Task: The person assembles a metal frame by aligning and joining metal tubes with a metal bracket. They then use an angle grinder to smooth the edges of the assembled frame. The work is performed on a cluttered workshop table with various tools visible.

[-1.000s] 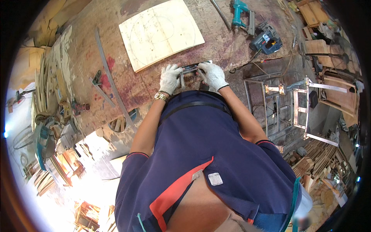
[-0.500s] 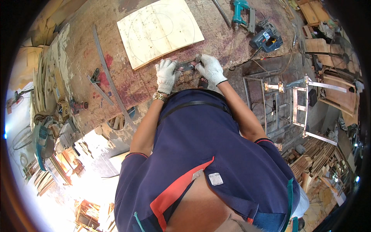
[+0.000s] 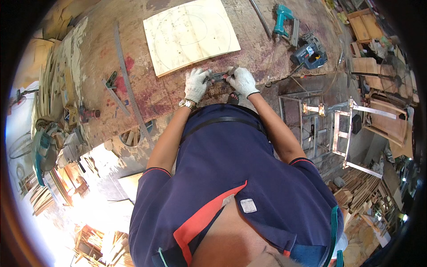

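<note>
One metal piece (image 3: 218, 76), near side of board (image 3: 192, 38): left hand (image 3: 195, 85) pinched its left end, right hand (image 3: 242, 82) its right. I judged it light, stiff, best held endwise.

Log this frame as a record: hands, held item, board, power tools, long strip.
left hand: white glove, fingers on small dark object
right hand: white glove, fingers at its other end
held item: kind unclear
board: pale wood, curves drawn, on bench beyond hands
power tools: teal one, blue-black one, right of board
long strip: left of hands
</note>
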Action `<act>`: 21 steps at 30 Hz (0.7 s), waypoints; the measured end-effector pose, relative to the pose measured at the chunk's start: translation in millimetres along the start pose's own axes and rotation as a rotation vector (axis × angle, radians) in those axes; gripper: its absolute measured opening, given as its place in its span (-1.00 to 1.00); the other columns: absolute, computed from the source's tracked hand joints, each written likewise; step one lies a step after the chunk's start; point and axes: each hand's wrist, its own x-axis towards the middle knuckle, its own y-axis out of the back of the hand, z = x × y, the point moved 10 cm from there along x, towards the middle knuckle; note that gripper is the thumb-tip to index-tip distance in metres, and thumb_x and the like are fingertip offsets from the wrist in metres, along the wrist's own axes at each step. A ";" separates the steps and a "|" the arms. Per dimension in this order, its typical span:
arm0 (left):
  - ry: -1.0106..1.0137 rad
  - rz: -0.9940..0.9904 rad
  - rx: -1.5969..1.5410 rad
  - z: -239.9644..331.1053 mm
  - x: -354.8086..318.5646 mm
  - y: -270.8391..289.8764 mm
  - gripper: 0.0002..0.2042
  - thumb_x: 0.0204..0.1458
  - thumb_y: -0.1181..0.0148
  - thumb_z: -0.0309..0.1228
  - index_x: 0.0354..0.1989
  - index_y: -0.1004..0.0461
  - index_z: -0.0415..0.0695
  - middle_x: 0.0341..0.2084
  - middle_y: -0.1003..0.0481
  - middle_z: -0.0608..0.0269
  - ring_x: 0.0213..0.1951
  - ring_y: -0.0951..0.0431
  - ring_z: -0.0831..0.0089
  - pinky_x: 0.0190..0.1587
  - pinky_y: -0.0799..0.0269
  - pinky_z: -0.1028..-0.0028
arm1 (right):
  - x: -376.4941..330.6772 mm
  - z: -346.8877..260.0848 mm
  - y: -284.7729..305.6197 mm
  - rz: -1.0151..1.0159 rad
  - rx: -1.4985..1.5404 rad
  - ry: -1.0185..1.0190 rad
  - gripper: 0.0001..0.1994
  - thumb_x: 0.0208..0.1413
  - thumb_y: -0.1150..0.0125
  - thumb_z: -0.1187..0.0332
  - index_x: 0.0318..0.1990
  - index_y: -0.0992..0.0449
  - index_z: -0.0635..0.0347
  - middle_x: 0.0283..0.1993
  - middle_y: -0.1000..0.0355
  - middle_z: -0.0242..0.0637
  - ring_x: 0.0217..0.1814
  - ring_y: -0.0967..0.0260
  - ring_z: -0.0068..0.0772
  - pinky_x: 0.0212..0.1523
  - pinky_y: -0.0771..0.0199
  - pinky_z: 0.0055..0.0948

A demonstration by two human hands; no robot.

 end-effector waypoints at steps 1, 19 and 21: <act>-0.006 0.046 -0.044 5.5 -0.9 4.0 -0.74 0.05 -0.44 -0.16 -0.12 -0.69 0.07 0.06 -0.59 0.28 0.16 -0.48 0.13 0.17 -0.31 0.00 | -3.3 -1.7 0.8 0.033 -0.009 0.005 -0.63 0.15 -0.39 0.00 -0.18 -0.65 0.13 -0.20 -0.61 0.04 -0.07 -0.57 0.22 -0.09 -0.55 0.11; 0.072 -0.088 0.014 10.4 -9.5 16.5 -0.51 -0.03 -0.50 -0.19 0.08 -0.56 -0.05 0.08 -0.53 0.19 0.15 -0.47 0.06 0.18 -0.34 0.00 | -13.1 -22.7 17.1 0.030 0.040 0.061 -0.70 0.20 -0.32 0.09 -0.14 -0.61 0.13 -0.22 -0.58 -0.02 -0.09 -0.56 0.22 -0.08 -0.53 0.13; 0.115 -0.321 0.053 -3.0 -15.3 -1.6 -0.24 -0.02 -0.49 -0.15 0.38 -0.35 -0.07 0.28 -0.43 0.05 0.36 -0.35 0.01 0.34 -0.24 -0.06 | -14.9 -28.4 19.0 0.078 0.019 0.118 -0.71 0.19 -0.33 0.11 -0.14 -0.61 0.15 -0.20 -0.61 -0.04 -0.07 -0.57 0.20 -0.06 -0.53 0.12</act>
